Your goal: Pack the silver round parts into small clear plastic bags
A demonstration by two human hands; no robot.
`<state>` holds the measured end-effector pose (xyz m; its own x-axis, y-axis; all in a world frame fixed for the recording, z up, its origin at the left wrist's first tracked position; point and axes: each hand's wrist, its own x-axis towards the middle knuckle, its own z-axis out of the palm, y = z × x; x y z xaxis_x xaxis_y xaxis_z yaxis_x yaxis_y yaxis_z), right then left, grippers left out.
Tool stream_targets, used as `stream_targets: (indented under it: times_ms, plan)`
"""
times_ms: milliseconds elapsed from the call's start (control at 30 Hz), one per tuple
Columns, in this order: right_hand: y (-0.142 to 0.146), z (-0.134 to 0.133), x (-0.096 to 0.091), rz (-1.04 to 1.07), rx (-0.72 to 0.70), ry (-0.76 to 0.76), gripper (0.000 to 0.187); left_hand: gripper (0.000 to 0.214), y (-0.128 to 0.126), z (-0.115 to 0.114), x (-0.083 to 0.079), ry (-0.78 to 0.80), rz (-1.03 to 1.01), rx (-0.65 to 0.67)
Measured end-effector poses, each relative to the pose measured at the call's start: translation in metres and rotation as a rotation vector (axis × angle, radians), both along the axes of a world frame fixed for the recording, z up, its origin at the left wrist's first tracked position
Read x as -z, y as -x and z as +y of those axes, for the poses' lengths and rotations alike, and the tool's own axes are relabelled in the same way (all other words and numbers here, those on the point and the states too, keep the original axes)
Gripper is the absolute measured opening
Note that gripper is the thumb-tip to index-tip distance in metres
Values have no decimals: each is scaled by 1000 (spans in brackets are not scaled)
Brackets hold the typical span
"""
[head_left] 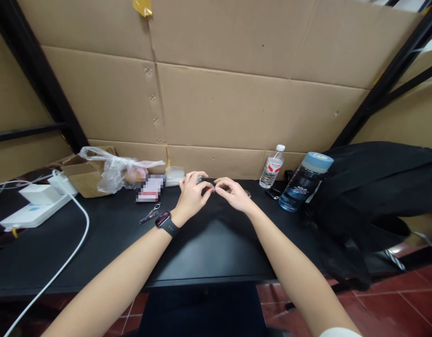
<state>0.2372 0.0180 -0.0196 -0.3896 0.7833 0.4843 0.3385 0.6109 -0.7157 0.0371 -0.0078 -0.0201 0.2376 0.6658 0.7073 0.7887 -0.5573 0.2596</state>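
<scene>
left hand (193, 194), dark watch (167, 223) at wrist, curled with thumb and finger pinching small reddish item (212, 188). right hand (234, 193) met it from other side, fingertips bent together; whether they gripped, could not tell. item sat between both hands' fingertips, over far part of black table (216, 252); details too small to read. keychain (149, 216) lay near watch, pixelated box (150, 188) beyond it. clear water bottle (271, 171) stood right of hands, beside larger blue-lidded bottle (302, 185); black bag (370, 187) rested farther right.
</scene>
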Motion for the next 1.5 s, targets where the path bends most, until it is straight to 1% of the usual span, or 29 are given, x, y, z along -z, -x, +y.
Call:
stream_targets:
  times_ms: [133,267,333,433,533,600,700,767,867,967,1033,1100,1167,1233,1267,1333,1500]
  plan:
    - [0,-2,-1,-57,9,-46,22,14,-1,-2,-3,19,-32,23]
    - [-3,-3,-5,-117,34,-94,17,22,0,-4,-7,74,-106,39]
    - [-4,-3,-6,-129,17,-99,16,23,1,-2,-5,105,-70,78]
    - [-6,-3,-7,-112,-23,-54,14,25,1,2,4,160,55,150]
    - [-9,-2,-6,-145,-18,-35,13,27,2,8,11,221,140,209]
    - [-11,-1,-5,-214,1,-63,12,27,8,12,10,234,149,215]
    - [-15,1,-5,-342,18,-105,10,27,26,22,5,233,174,186]
    - [-19,2,-5,-413,20,-103,9,24,41,29,4,256,275,197]
    - [-24,4,-6,-481,-7,-56,9,22,57,39,10,328,419,249]
    - [-34,7,-7,-526,-51,-6,10,14,59,43,18,356,447,243]
    - [-45,11,-8,-565,4,-13,10,6,54,42,20,357,441,233]
    - [-58,15,-8,-631,138,-18,28,7,49,39,21,349,433,227]
    - [-73,20,-6,-721,262,24,48,10,45,36,20,328,423,235]
    - [-85,26,-1,-798,320,90,58,10,42,34,20,307,383,245]
    - [-89,29,1,-819,329,119,57,10,41,34,20,299,351,247]
    - [-97,33,6,-817,335,150,50,9,39,35,19,288,276,237]
    - [-104,40,13,-764,342,110,32,5,35,35,15,268,143,208]
